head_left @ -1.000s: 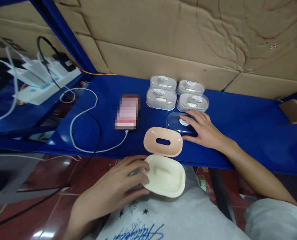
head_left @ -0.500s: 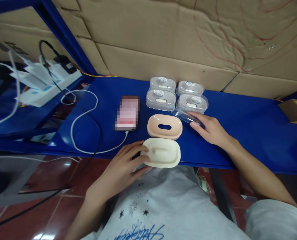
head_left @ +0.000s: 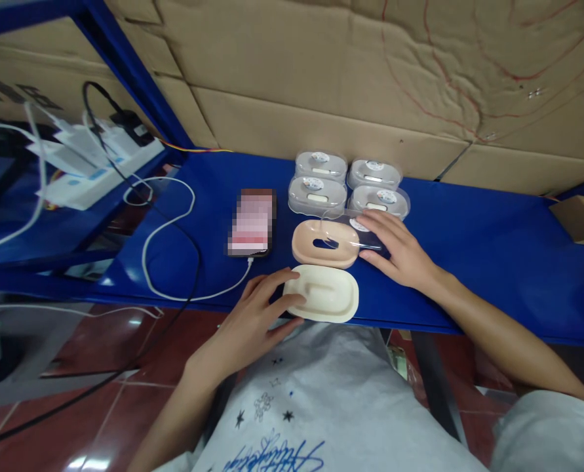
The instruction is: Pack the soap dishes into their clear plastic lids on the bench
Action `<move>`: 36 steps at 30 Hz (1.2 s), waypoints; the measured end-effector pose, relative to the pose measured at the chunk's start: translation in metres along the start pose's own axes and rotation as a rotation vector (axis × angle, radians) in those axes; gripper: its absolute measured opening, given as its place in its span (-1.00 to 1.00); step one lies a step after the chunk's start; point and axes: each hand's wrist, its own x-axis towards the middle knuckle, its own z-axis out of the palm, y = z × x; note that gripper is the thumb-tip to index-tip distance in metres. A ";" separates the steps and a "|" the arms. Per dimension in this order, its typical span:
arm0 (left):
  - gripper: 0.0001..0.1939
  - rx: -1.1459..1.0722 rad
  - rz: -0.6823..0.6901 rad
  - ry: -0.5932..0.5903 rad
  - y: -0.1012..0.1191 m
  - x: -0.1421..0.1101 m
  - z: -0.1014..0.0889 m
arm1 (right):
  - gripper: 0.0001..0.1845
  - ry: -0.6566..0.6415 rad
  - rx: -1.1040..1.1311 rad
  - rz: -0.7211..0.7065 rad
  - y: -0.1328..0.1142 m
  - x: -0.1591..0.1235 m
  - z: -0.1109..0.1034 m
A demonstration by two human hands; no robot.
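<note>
My left hand (head_left: 265, 314) grips the left rim of a cream oval soap dish (head_left: 328, 295) at the front edge of the blue table, fingers over the rim and thumb below. Just behind it lies a peach oval tray (head_left: 304, 246) with a slot through its middle. My right hand (head_left: 397, 252) holds a clear plastic lid (head_left: 341, 223) with a round white sticker. The lid is tilted over the peach tray's back right part; whether they touch I cannot tell. Several lidded soap boxes (head_left: 317, 196) stand in two rows behind.
A phone (head_left: 251, 223) lies left of the dishes, with a white cable (head_left: 147, 262) plugged into it. Farther left is a power strip (head_left: 99, 174) with chargers. Cardboard (head_left: 292, 111) lines the back, and a box (head_left: 579, 219) stands at the far right.
My left hand has brought the cream dish from over my lap onto the table edge, while the peach tray has shifted back. My right hand has lifted the clear lid and moved it left.
</note>
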 end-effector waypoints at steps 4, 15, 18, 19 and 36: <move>-0.73 -0.017 0.003 0.006 -0.001 0.000 0.003 | -0.31 -0.018 -0.018 -0.029 -0.003 0.020 0.009; -0.64 -0.026 -0.012 0.013 -0.003 -0.001 0.004 | -0.31 0.077 -0.017 -0.016 0.010 0.048 0.026; -0.61 -0.016 -0.011 0.002 -0.003 -0.001 0.005 | -0.31 0.065 -0.037 0.006 0.024 0.058 0.023; -0.61 -0.013 -0.013 -0.003 -0.003 -0.001 0.005 | -0.31 0.051 -0.044 0.006 0.028 0.062 0.022; -0.18 0.006 -0.167 -0.072 0.002 0.004 0.007 | -0.49 -0.042 -0.095 -0.137 -0.006 0.060 0.016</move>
